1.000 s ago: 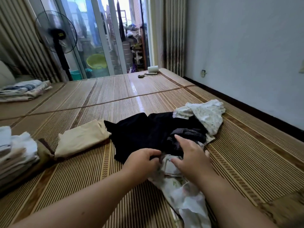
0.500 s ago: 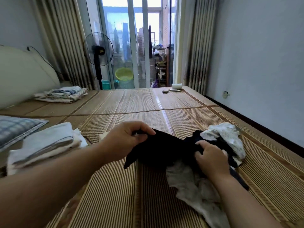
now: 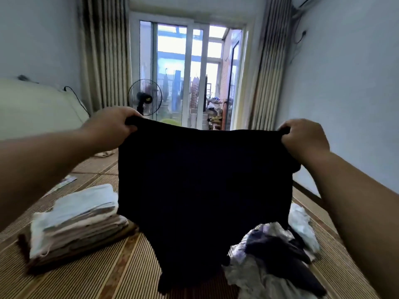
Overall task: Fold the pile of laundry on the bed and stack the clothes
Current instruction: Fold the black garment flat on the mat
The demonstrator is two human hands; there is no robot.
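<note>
Left hand [image 3: 112, 126] and right hand [image 3: 302, 139] each grip top corner of black garment [image 3: 203, 190], held up spread wide above bed mat [image 3: 103, 275]. Garment hides mid-bed and fan [image 3: 145, 100] base. Folded stack [image 3: 75, 221] lower left. Unfolded pile [image 3: 278, 253] lower right, partly covered, items blurred, hard to distinguish.

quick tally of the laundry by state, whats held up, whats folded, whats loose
black garment, gripped at its top edge by the left hand and right hand: 1
folded stack: 1
loose unfolded pile: 1
small pale bundle farther back, mostly hidden behind the left arm: 1
total: 4
</note>
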